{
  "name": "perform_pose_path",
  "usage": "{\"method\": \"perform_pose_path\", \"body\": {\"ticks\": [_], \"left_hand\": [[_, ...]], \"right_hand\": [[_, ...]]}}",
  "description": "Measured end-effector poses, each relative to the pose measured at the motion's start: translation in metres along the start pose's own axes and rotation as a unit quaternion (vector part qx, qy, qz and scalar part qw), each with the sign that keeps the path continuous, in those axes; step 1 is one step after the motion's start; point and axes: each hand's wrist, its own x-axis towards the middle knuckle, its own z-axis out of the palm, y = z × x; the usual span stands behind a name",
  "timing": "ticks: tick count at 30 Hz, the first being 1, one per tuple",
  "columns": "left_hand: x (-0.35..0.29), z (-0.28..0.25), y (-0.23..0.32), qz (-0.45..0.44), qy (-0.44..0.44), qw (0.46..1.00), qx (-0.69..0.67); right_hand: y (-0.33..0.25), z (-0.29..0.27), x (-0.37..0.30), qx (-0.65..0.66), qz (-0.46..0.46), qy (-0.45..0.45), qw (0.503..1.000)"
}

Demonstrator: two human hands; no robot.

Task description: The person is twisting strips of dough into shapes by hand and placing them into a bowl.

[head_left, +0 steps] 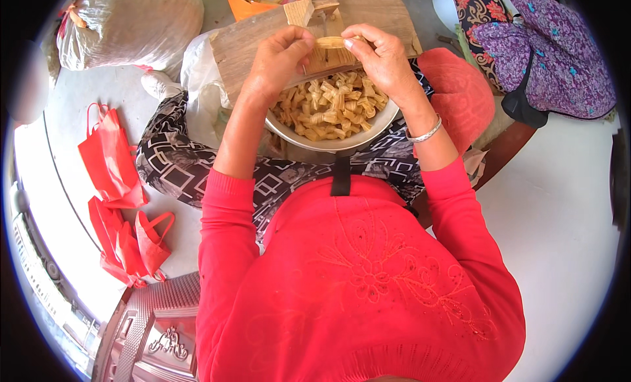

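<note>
A short tan strip (pixel 332 43), apparently folded flat, is stretched between my two hands above a wooden board. My left hand (pixel 282 56) is closed at the strip's left end, its fingertips partly hidden. On the right end, my right hand (pixel 384 61) pinches it between thumb and forefinger. The worn wooden board (pixel 246 43) lies across in front of me with a wooden block (pixel 300 12) fixed on its far part. Just below my hands, a pale round bowl (pixel 328 145) sits near my lap, filled with many tan knotted pieces (pixel 328 106).
A full whitish sack (pixel 135 30) stands far left. Beyond the board is an orange container (pixel 246 7). Red bags (pixel 112 158) lie on the floor at left. A red fuzzy cushion (pixel 453 96) and purple patterned cloth (pixel 552 47) are at right. Clear plastic (pixel 200 73) touches the board.
</note>
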Motion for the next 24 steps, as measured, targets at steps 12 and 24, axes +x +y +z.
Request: {"method": "perform_pose_path", "body": {"ticks": [12, 24], "left_hand": [[-0.025, 0.004, -0.009, -0.034, 0.085, 0.996, 0.017], [-0.085, 0.014, -0.031, -0.072, 0.025, 0.974, -0.215]], "right_hand": [[0.032, -0.003, -0.030, 0.137, 0.176, 0.015, 0.975], [0.039, 0.006, -0.088, 0.580, 0.282, -0.042, 0.763]]}}
